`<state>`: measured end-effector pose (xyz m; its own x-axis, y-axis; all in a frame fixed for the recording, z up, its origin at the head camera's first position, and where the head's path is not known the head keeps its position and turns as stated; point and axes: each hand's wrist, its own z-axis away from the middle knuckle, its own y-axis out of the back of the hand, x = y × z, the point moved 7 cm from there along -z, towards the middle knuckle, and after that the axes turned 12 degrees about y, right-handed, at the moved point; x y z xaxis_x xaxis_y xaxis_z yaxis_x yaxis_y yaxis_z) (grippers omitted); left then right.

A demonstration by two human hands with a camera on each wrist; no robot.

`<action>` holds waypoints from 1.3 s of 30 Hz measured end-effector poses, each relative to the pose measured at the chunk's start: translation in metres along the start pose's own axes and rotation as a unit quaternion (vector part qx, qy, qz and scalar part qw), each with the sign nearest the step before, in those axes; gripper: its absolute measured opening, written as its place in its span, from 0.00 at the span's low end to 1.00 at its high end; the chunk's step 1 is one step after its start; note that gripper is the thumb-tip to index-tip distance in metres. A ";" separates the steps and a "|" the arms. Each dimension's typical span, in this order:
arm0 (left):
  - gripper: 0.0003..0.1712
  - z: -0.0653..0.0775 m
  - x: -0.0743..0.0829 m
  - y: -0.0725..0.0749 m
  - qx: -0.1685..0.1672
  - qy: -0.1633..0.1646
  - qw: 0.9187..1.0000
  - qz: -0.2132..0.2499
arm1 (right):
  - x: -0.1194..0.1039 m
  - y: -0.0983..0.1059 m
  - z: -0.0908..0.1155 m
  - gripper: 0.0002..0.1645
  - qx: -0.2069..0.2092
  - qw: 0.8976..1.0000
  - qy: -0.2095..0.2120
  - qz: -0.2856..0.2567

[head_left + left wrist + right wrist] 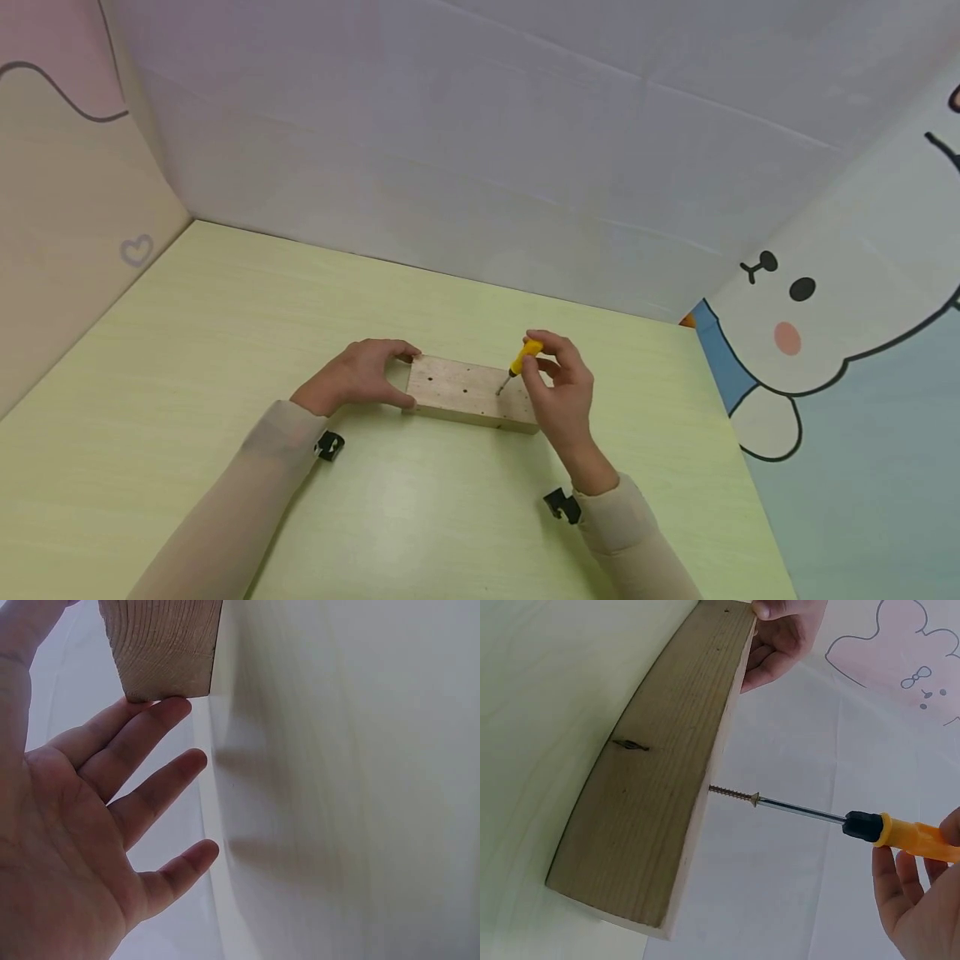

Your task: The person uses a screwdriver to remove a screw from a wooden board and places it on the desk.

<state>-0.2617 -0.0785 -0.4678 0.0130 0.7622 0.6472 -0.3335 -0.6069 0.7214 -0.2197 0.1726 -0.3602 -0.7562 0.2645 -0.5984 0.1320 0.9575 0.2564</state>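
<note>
A pale wooden block (450,385) lies flat on the table, with several small dark holes in its top. My left hand (367,372) holds its left end, thumb at the near corner and forefinger at the far one. In the left wrist view the other fingers (169,795) spread past the block's end grain (161,652). The fingers and thumb of my right hand (562,387) grip the yellow handle of a screwdriver (527,353), which leans over the block. Its tip meets the head of a screw (733,794), whose threaded shank stands mostly out of the wood.
The light yellow-green table (420,517) spreads around the block. A pale wall (450,150) rises behind it, and side panels with cartoon drawings (795,333) stand left and right. Each sleeve carries a black wrist mount (329,446).
</note>
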 end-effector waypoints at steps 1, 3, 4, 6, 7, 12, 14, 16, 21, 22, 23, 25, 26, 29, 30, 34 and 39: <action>0.43 0.000 0.000 0.000 0.000 0.000 1.000 0.000 | 0.000 0.000 0.000 0.16 0.002 1.000 0.001 0.002; 0.43 0.000 0.001 0.000 0.000 0.000 1.000 0.001 | 0.000 0.002 0.001 0.17 0.009 1.000 0.002 0.012; 0.43 0.000 0.001 0.000 0.000 0.000 1.000 0.000 | 0.000 0.003 0.001 0.17 0.014 1.000 0.000 0.016; 0.43 0.000 0.001 0.000 -0.001 0.000 1.000 0.001 | 0.001 0.004 0.001 0.19 0.021 0.999 -0.003 0.028; 0.43 0.000 0.001 0.000 -0.001 0.000 1.000 0.001 | 0.001 0.005 0.001 0.20 0.024 0.999 -0.007 0.029; 0.43 0.000 0.002 0.001 -0.003 0.002 1.000 0.003 | 0.000 0.005 0.000 0.23 0.031 0.999 -0.019 0.019; 0.43 0.000 0.002 0.001 -0.004 0.002 1.000 0.004 | -0.001 0.005 0.000 0.20 0.029 0.999 -0.021 0.010; 0.43 0.000 0.002 0.001 -0.005 0.002 1.000 0.003 | -0.001 0.005 0.000 0.19 0.026 0.999 -0.024 0.010; 0.43 0.000 0.003 0.001 -0.005 0.002 1.000 0.000 | 0.000 0.006 0.001 0.18 0.034 0.999 -0.019 0.020; 0.43 0.000 0.003 0.001 -0.005 0.002 1.000 0.001 | 0.000 0.006 0.001 0.18 0.036 0.999 -0.016 0.019; 0.43 0.000 0.003 0.002 -0.005 0.002 1.000 0.002 | -0.001 0.006 0.001 0.17 0.038 0.999 -0.014 0.016; 0.42 0.000 0.003 0.002 -0.006 0.004 1.000 0.003 | -0.002 0.006 0.000 0.17 0.039 0.999 -0.013 0.009; 0.42 0.000 0.003 0.002 -0.005 0.004 1.000 0.002 | -0.002 0.006 -0.001 0.17 0.037 0.999 -0.015 0.006; 0.42 0.000 0.003 0.002 -0.005 0.006 1.000 0.001 | -0.003 0.004 -0.002 0.17 0.027 0.999 -0.020 0.001; 0.42 0.000 0.003 0.002 -0.005 0.006 1.000 0.001 | -0.003 0.003 -0.002 0.18 0.022 1.000 -0.020 0.004; 0.43 0.000 0.002 0.002 -0.006 0.006 1.000 0.003 | -0.002 0.003 -0.002 0.18 0.011 1.000 -0.019 0.012; 0.43 0.000 0.002 0.002 -0.002 0.002 1.000 0.003 | 0.000 0.005 0.000 0.19 0.023 1.000 -0.014 0.013</action>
<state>-0.2622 -0.0784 -0.4656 0.0076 0.7587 0.6514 -0.3371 -0.6114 0.7160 -0.2196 0.1777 -0.3589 -0.7338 0.2928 -0.6130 0.1821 0.9541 0.2377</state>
